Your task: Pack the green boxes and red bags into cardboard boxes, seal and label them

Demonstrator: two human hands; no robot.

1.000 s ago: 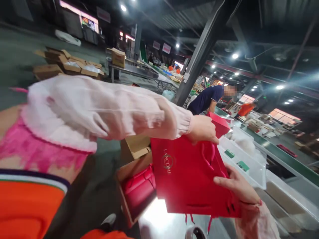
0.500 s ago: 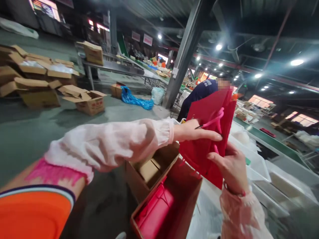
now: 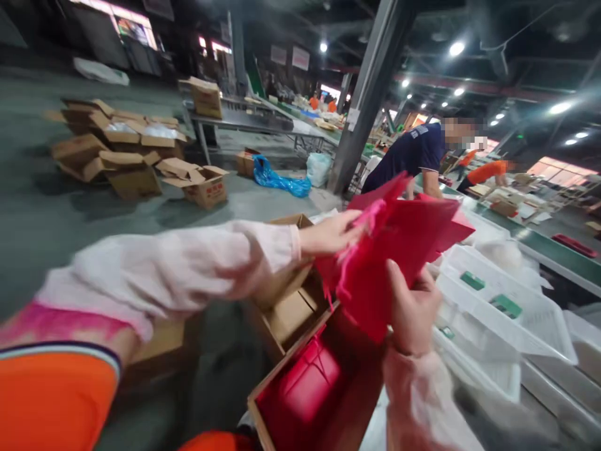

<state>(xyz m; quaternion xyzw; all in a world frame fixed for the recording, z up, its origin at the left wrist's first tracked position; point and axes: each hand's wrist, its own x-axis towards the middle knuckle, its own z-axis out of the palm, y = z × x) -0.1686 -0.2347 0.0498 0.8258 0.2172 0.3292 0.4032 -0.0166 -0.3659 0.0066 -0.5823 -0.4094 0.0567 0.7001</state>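
Grey floor (image 3: 32,232) lay behind; right fingers (image 3: 398,283) clamped red paper bags (image 3: 413,232), left fingers (image 3: 345,225) indeterminate (loose pink cords (image 3: 374,216) risked snagging).

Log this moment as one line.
left hand: on red bag, by pink cord; right hand: gripping red bag; below: open carton, red contents; at right: white tray

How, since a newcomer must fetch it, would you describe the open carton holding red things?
Find the big slanting pillar, then drop down to the red paper between the left hand and right hand. The open carton sits just below, cut off by the picture's bottom edge. Unlike the next carton behind it, with brown cardboard inside, it holds glossy red things.
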